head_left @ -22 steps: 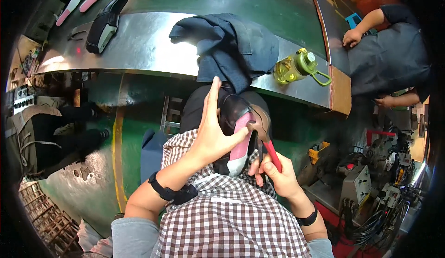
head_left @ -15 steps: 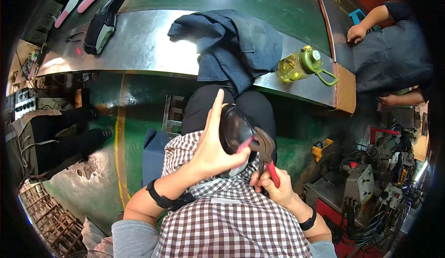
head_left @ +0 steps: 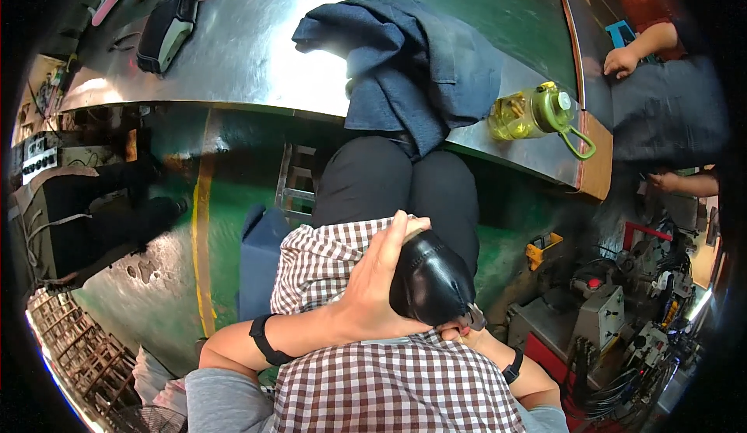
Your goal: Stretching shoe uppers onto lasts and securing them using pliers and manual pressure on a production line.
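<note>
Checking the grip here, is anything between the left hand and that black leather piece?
Nothing visible: the left hand lies directly on the black leather piece, palm and fingers wrapped over its left side. The right hand is mostly hidden beneath it.

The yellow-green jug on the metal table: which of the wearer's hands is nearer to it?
Right. The right hand, tucked beneath the black leather piece, sits below the jug; the left hand lies further left.

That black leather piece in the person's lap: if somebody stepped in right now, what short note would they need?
Left hand: cupped over the black leather piece, pressing it against the lap.
Right hand: mostly hidden beneath the piece, gripping it from below; any tool there is out of sight.
Nearby: dark blue cloth draped on the steel table, yellow-green jug beside it.
Done or left: cannot be told from this view.
</note>
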Action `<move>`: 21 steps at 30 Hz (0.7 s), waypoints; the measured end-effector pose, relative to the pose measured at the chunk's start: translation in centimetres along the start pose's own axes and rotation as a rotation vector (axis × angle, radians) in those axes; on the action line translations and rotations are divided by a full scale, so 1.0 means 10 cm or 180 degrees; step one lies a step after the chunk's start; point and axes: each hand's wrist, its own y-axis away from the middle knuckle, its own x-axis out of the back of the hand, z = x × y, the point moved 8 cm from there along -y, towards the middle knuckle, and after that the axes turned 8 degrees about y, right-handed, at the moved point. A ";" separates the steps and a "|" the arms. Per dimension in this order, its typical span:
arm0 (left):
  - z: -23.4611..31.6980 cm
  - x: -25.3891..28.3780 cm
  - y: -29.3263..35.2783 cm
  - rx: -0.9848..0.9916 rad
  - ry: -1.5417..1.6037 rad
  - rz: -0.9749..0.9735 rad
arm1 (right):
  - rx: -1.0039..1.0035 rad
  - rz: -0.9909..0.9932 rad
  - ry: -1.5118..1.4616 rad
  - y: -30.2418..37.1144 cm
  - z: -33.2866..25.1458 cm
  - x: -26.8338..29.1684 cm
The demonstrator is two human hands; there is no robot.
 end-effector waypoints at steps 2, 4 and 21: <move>-0.01 -0.02 0.01 0.0050 0.0053 0.0028 | 0.0198 0.0084 -0.0042 0.09 0.17 -0.10; -0.02 0.00 0.04 0.0056 0.0282 0.0217 | 0.0599 0.0281 -0.0136 0.10 0.11 -0.14; -0.15 0.17 -0.06 0.0622 -0.0154 0.0215 | -0.2468 -0.1769 -0.2043 -0.87 -0.87 0.47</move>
